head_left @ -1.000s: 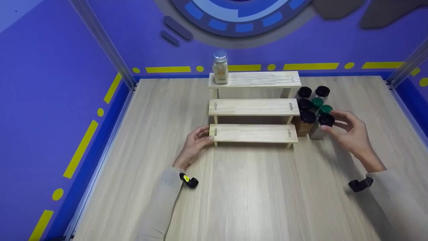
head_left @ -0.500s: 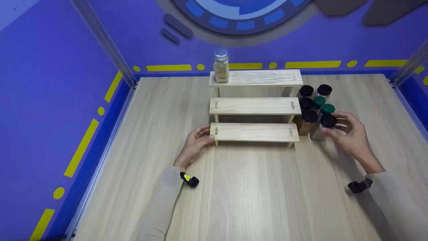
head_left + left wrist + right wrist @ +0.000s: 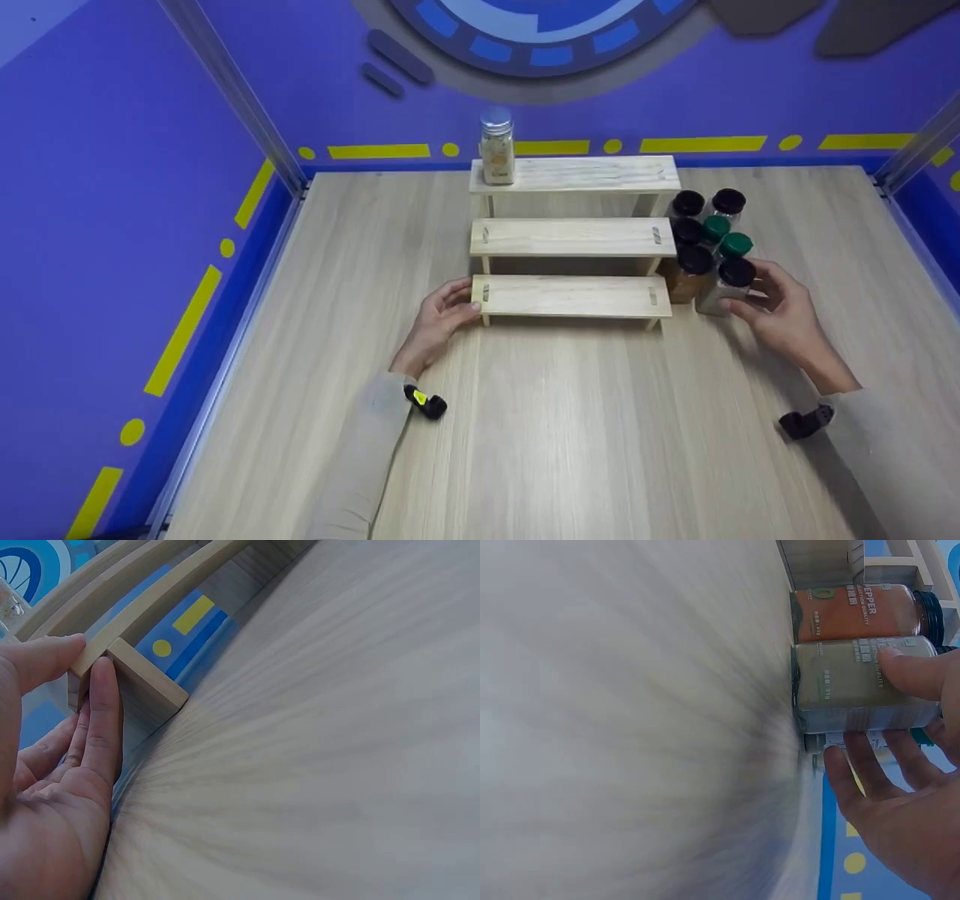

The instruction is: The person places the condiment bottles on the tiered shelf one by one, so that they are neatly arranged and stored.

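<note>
Your left hand pinches the rack at its front-left corner, apparently to steady it, while your right hand grasps the front jar, upright right of the rack, where exposed sides likely ease access.

Work booth: printed, metal-framed panels
</note>
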The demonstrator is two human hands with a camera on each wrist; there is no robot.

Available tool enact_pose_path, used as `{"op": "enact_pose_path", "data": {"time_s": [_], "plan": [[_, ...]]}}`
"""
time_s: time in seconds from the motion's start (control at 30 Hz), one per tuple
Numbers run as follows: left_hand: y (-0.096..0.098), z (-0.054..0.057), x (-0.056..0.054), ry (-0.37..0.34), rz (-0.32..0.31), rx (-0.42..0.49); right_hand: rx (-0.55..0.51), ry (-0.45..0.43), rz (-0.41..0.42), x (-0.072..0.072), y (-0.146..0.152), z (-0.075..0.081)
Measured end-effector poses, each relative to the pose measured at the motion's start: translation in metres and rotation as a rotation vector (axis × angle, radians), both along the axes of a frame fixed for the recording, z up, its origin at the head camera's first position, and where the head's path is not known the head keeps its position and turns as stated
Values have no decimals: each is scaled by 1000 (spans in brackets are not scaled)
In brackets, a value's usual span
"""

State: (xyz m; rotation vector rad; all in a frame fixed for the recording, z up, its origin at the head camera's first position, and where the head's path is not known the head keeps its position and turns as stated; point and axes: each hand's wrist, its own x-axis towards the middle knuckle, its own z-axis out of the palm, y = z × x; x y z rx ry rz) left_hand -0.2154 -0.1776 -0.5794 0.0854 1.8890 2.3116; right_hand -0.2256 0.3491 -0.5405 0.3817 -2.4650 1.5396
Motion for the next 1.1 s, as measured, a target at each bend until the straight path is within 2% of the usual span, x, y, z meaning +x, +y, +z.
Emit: {"op": "enact_pose_path", "data": {"time_s": [0.27,0.53,0.8,1.1], "plan": [[3,-2,2,4,-14,-9,38,1,-51,6,3,2],[1,-2,1,15,-12,13,23,-18,-73,7,3,19],[1,0,0,21,-18,36,-6,56,-108,5,1,44],[0,0,0,11,-10,32,-55,131,-106,4,-11,85]]}}
